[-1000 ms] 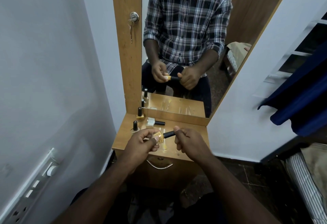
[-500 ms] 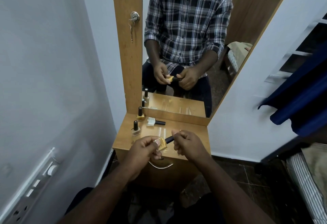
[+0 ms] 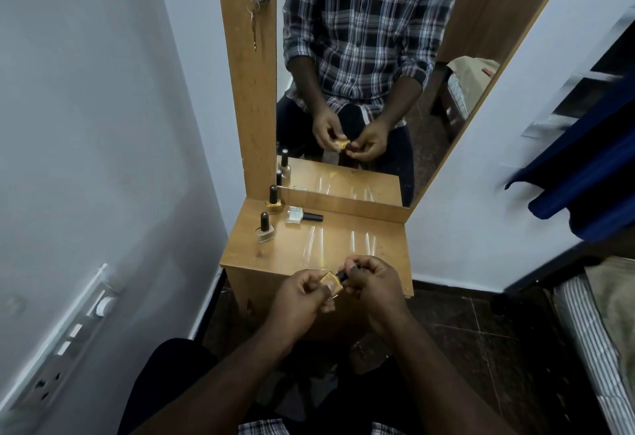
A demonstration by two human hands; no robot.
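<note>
A small yellow nail polish bottle (image 3: pixel 332 281) is held in front of the wooden dressing table (image 3: pixel 360 249), just past its front edge. My left hand (image 3: pixel 304 297) pinches the glass body between thumb and fingers. My right hand (image 3: pixel 372 283) curls round the bottle's black cap (image 3: pixel 343 275). Most of the cap is hidden under my right fingers. The mirror (image 3: pixel 371 66) shows the same grip from the front.
Two nail polish bottles, a yellow one (image 3: pixel 274 203) and a beige one (image 3: pixel 265 231), stand at the table's left rear; a clear bottle (image 3: pixel 302 216) lies on its side beside them. A key (image 3: pixel 253 27) hangs in the mirror frame's lock. Blue cloth (image 3: pixel 584 180) hangs at right, a striped mattress (image 3: pixel 598 342) below it.
Both hands have drawn the yellow bottle back towards me, from above the tabletop to just past its front edge. The grip on body and cap has stayed the same.
</note>
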